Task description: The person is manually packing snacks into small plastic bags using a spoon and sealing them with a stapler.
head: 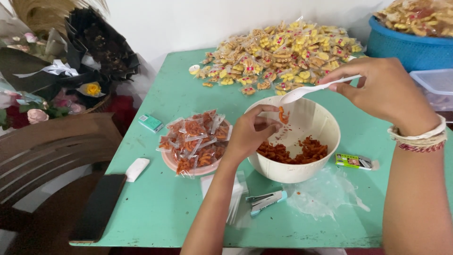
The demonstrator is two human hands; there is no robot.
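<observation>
My left hand (252,131) hovers over the rim of a cream bowl (315,172) and pinches a small clear bag holding a few orange-red snack pieces (283,114). My right hand (384,87) holds a white plastic spoon (306,90) above the bowl, its tip pointing at the bag. The bowl holds a low heap of orange-red snack (295,151). Left of the bowl, a pink plate (207,171) carries several filled small bags of the same snack (193,141).
On the green table (165,208): a large pile of bagged yellow snacks (278,56) at the back, a stapler (264,201), empty clear bags (236,193), a staple box (356,161), a small teal box (151,123), a white lighter-like object (137,169), a black phone (99,207). A blue basket (408,47) stands right; wooden chair and bouquets stand left.
</observation>
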